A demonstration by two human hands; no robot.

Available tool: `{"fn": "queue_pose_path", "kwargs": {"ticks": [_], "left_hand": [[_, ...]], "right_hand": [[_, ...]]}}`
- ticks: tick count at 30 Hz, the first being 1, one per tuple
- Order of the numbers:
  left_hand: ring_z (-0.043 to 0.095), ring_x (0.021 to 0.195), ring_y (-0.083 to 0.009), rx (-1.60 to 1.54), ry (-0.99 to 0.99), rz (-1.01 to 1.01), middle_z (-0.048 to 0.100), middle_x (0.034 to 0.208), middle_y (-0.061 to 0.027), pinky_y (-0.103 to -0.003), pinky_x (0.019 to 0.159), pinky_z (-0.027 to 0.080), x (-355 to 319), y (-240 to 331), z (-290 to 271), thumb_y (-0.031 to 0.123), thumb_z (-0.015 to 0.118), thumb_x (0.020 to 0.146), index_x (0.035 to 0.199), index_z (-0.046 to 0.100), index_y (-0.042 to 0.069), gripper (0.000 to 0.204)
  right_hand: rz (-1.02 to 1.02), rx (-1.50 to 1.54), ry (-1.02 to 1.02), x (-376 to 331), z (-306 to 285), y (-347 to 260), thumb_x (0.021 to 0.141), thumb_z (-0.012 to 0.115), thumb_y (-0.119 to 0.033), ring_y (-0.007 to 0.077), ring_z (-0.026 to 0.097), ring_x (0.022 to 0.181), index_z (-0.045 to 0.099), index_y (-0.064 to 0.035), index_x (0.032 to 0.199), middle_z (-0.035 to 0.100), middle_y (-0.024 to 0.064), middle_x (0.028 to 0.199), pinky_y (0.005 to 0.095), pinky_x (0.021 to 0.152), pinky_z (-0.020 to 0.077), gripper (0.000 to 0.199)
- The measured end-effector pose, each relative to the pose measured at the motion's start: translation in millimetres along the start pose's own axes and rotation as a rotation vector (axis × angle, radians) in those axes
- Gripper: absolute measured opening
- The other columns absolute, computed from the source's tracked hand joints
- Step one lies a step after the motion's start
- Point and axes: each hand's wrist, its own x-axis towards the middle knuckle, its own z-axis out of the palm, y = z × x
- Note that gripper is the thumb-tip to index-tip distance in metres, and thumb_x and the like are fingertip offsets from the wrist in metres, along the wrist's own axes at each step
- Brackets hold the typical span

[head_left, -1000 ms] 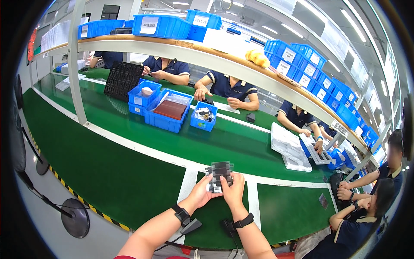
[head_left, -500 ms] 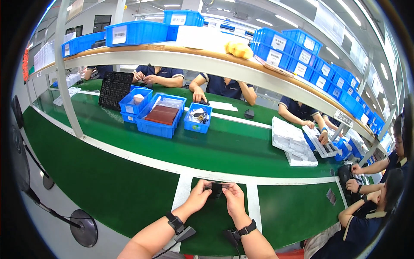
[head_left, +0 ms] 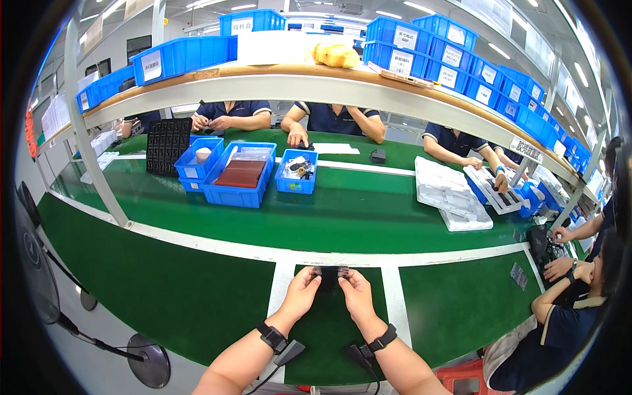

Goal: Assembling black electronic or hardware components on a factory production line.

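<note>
Between my two hands, just short of the white strip across the green worktop [head_left: 217, 309], is a small black piece [head_left: 330, 279] with see-through edges at its far corners. My left hand [head_left: 301, 291] pinches its left side between thumb and fingers. On the opposite side, my right hand [head_left: 356, 292] grips it the same way. The piece is small and dark, so its exact kind cannot be made out. Each wrist wears a black strap with a small dark device.
Beyond the strip stand blue bins, one with brown sheets [head_left: 238, 174] and one with small parts [head_left: 296, 170]. A black moulded tray [head_left: 168, 146] leans beside them. White foam trays [head_left: 454, 194] lie right. A shelf [head_left: 276, 82] crosses overhead. Co-workers sit opposite and at right.
My view has shifted, so the bins and shelf sit further left in it. Both hands still hold the black piece, which shows less of its ridged surface now.
</note>
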Motion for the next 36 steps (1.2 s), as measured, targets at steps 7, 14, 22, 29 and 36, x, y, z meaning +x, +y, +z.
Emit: {"fn": "queue_pose_path", "kwargs": {"ticks": [7, 14, 22, 29, 36], "left_hand": [[0.054, 0.09, -0.0113, 0.033, -0.009, 0.029, 0.058, 0.097, -0.0052, -0.026, 0.081, 0.043, -4.9, 6.5, 4.7, 0.003, 0.053, 0.083, 0.106, 0.049, 0.0, 0.023], [0.054, 0.088, -0.0108, 0.177, 0.111, -0.005, 0.058, 0.096, -0.0068, -0.026, 0.079, 0.044, -2.4, 3.8, 4.7, 0.006, 0.054, 0.085, 0.102, 0.049, 0.001, 0.018], [0.056, 0.071, -0.0083, 0.201, 0.163, 0.126, 0.06, 0.076, -0.0043, -0.024, 0.062, 0.046, -5.4, 17.3, 0.4, 0.012, 0.063, 0.08, 0.087, 0.054, 0.0, 0.016], [0.052, 0.054, -0.0152, 0.819, 0.04, 0.377, 0.054, 0.062, -0.0047, -0.027, 0.05, 0.04, -10.0, 45.7, -10.6, 0.018, 0.072, 0.07, 0.067, 0.059, 0.002, 0.021], [0.059, 0.067, -0.0173, 0.783, 0.007, 0.402, 0.058, 0.073, -0.0069, -0.026, 0.062, 0.047, -12.3, 48.8, -4.7, 0.022, 0.074, 0.066, 0.084, 0.058, 0.002, 0.031]], "right_hand": [[0.161, 0.51, -0.05, -1.3, -1.0, -11.7, 0.084, 0.047, -0.001, 0.0122, 0.055, 0.084, 0.052, -0.0039, 0.094, 0.059, 0.005, 0.093, 0.0263, 0.074, 0.0431, 0.011], [0.268, 0.515, -0.162, -3.4, 1.8, -15.6, 0.082, 0.046, 0.001, 0.015, 0.055, 0.093, 0.05, -0.0041, 0.112, 0.058, 0.006, 0.104, 0.0286, 0.081, 0.0421, 0.031], [0.065, 0.071, -0.098, -6.0, 1.8, -15.4, 0.073, 0.056, 0.004, 0.0149, 0.051, 0.1, 0.038, -0.0042, 0.123, 0.055, 0.0091, 0.105, 0.0285, 0.085, 0.0409, 0.054], [-0.322, -0.386, -0.226, 3.4, -12.5, -17.4, 0.066, 0.062, 0.003, 0.0179, 0.054, 0.094, 0.032, -0.0049, 0.127, 0.057, 0.0083, 0.092, 0.0305, 0.089, 0.038, 0.069], [0.039, -0.16, -0.209, 7.3, -21.1, -10.4, 0.069, 0.057, 0.008, 0.0114, 0.055, 0.083, 0.052, -0.0009, 0.104, 0.058, 0.0045, 0.087, 0.0235, 0.078, 0.0427, 0.036]]}}
